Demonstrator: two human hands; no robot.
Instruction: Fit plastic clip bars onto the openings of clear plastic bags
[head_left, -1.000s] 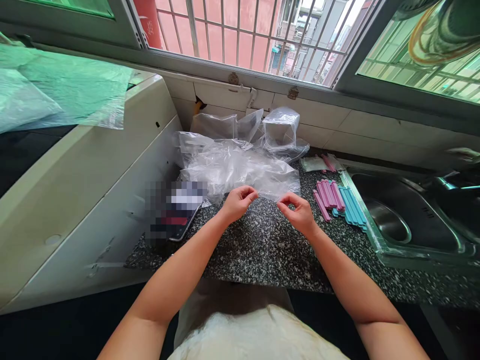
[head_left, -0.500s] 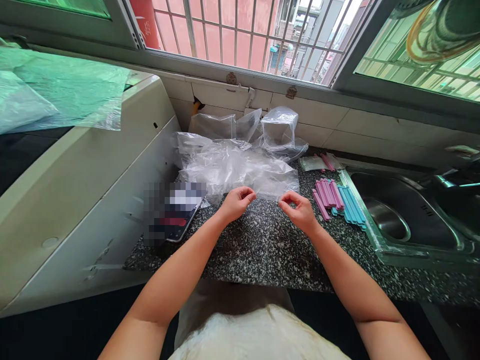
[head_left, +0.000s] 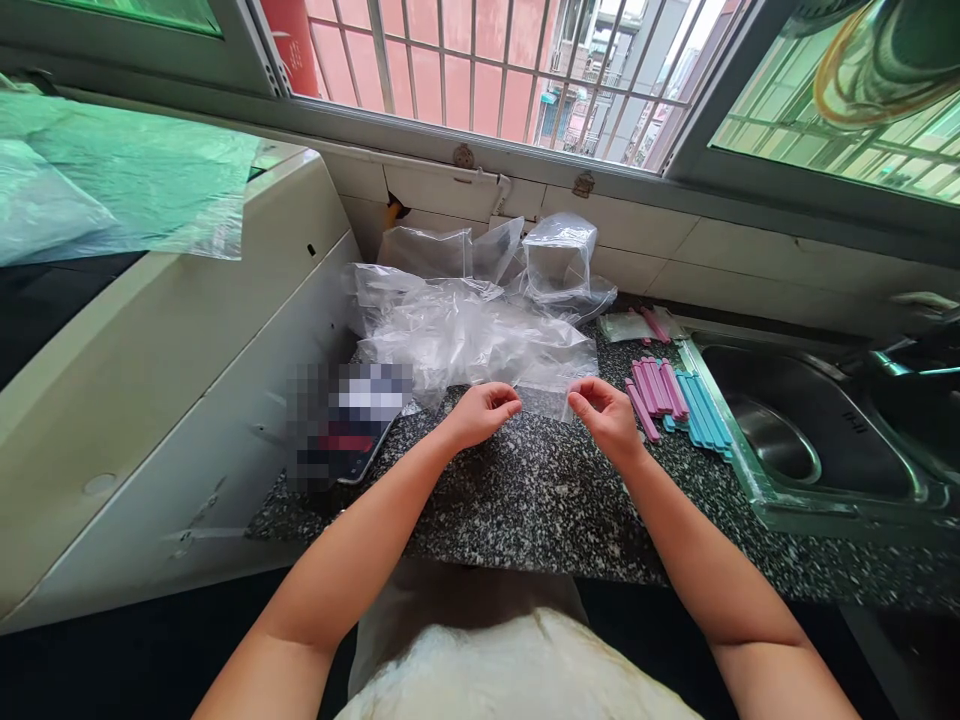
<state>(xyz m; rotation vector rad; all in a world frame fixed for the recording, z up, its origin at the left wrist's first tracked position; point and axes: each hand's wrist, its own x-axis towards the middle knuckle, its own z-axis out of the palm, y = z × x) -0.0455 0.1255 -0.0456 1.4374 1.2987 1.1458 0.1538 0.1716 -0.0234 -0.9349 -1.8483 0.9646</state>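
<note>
Clear plastic film (head_left: 544, 402) stretches between the person's two hands, low over a black-and-white speckled table (head_left: 525, 500). The left hand (head_left: 478, 412) sits at its 9 o'clock edge, its grip pinched on the film between thumb and fingertips; the right hand (head_left: 607, 415) does the same at 3 o'clock, its grip closed on a corner that dips slightly below the fingers. Taking the held film as the centre of the dial, a crumpled heap of clear bags (head_left: 472, 330) spreads from 10 to 12 o'clock, right behind it. A boxy clear bag (head_left: 559, 260) stands at 12 o'clock, near the tiled wall (head_left: 637, 235). At 3 o'clock, just beside the right hand, lie pink strips (head_left: 660, 388), with teal strips (head_left: 703, 410) touching them and a metal sink (head_left: 780, 400) farther out. A small clear packet (head_left: 626, 327) rests at 2 o'clock. At 9 o'clock lies a dark flat device (head_left: 364, 425), partly blurred out.
</note>
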